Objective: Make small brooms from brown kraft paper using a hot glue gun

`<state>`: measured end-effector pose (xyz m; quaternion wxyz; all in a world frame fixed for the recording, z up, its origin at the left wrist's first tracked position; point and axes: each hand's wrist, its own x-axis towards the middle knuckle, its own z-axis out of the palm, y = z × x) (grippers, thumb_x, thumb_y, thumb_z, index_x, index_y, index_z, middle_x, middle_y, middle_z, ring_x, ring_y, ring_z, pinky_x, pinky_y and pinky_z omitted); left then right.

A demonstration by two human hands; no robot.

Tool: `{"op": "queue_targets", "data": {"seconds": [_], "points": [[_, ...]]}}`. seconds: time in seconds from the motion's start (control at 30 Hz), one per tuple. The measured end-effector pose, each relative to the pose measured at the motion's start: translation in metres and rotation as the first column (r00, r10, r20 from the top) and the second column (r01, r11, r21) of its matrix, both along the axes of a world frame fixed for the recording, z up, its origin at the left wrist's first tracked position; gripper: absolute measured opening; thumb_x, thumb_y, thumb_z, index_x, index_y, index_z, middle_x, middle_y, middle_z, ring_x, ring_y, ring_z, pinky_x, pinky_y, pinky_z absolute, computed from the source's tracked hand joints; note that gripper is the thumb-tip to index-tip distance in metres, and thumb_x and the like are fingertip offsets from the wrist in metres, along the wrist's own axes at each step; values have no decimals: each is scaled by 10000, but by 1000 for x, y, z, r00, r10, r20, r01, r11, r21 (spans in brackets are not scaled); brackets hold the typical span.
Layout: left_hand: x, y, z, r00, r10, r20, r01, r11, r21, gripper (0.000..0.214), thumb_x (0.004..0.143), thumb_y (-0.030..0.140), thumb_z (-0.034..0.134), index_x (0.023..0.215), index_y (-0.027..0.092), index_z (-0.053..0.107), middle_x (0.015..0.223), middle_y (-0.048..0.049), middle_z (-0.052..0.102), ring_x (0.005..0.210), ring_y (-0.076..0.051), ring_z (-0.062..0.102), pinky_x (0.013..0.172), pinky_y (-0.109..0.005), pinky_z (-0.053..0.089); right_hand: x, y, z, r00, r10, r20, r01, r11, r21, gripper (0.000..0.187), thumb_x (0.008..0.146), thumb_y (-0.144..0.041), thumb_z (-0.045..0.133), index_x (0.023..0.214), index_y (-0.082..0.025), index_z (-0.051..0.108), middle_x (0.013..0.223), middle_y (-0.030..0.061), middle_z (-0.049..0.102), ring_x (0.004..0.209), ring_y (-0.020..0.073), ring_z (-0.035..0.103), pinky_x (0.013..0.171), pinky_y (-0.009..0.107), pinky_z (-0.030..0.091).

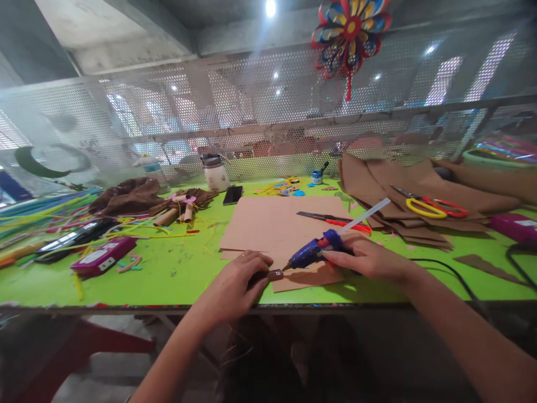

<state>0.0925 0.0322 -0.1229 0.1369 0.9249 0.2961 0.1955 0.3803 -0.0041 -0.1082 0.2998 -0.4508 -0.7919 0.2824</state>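
Observation:
My right hand (364,256) is closed around a blue hot glue gun (310,252), with a translucent glue stick (369,214) sticking out of its back. The gun's nozzle points left and down at a small brown piece (276,274) pinched in my left hand (243,280). Whether the tip touches that piece I cannot tell; most of the piece is hidden by my fingers. Both hands are over sheets of brown cardboard (264,221) near the table's front edge. On the cardboard, behind the gun, lies a utility knife or scissors with red handles (361,226), partly covered.
A stack of brown paper (377,184) with yellow-and-red scissors (428,208) lies at right. A black cable (453,268) runs beside my right arm. Purple power strip (104,256), phone (233,195), jar (215,173) and pipe cleaners (42,204) spread across the green table (168,285).

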Motion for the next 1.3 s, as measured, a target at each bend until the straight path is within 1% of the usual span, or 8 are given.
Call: {"op": "queue_targets", "data": {"seconds": [0.13,0.27,0.37,0.6,0.77,0.87,1.07,1.3], "points": [[1,1,0,1000,-9,11,9,1000,4,164,906,212,489,1017,211,609,1144,-76,622,1101,-201,538,957,-368,439,-4,-1,2,999,17,-29,-17,1000,-5,382,910,-469,469,738,-162,617,739,26,591,719,164,524,694,271,411],[2,1,0,1000,-8,13,8,1000,8,153,904,206,491,1001,212,609,1146,-73,624,1110,-203,537,964,-371,437,-8,-2,0,1000,-5,17,6,999,-41,382,910,-480,467,735,-167,599,717,10,559,680,150,493,646,261,391],[2,0,0,1000,-7,11,7,1000,9,145,904,204,490,990,208,606,1145,-70,624,1130,-198,528,970,-360,434,-8,-2,0,999,21,35,-19,998,-53,380,917,-479,450,738,-172,586,702,0,532,654,140,470,623,257,376],[1,1,0,1000,-6,11,6,1000,7,145,908,205,487,998,206,600,1148,-67,619,1116,-191,532,963,-351,435,-8,-2,-1,999,1,42,1,1000,-31,378,914,-486,457,744,-171,579,724,7,551,699,152,499,660,262,380],[1,2,-1,1000,-12,17,12,1000,4,145,907,206,487,998,205,601,1138,-74,620,1098,-196,539,957,-356,436,-11,-1,-3,998,55,4,-54,995,-80,368,921,-481,448,756,-176,572,679,-10,506,625,126,445,587,243,359],[1,1,0,1000,-14,23,14,1000,4,138,905,210,492,988,203,602,1138,-75,622,1116,-199,535,962,-353,437,-11,-1,-2,998,66,-2,-66,995,-75,366,924,-470,446,752,-173,575,663,-15,487,616,122,430,581,241,356],[2,0,1,1000,-8,26,8,1000,0,146,905,200,489,984,207,611,1130,-77,624,1084,-199,546,945,-358,449,-10,-3,1,1000,19,17,-18,999,-48,372,911,-466,466,741,-162,595,707,6,540,645,134,461,605,244,373],[1,1,0,1000,-6,24,6,1000,1,149,911,212,487,1000,205,607,1130,-75,621,1086,-195,539,946,-355,443,-10,-2,-2,999,48,8,-48,997,-63,368,920,-458,456,744,-162,588,703,2,533,659,138,461,619,246,369]]}}
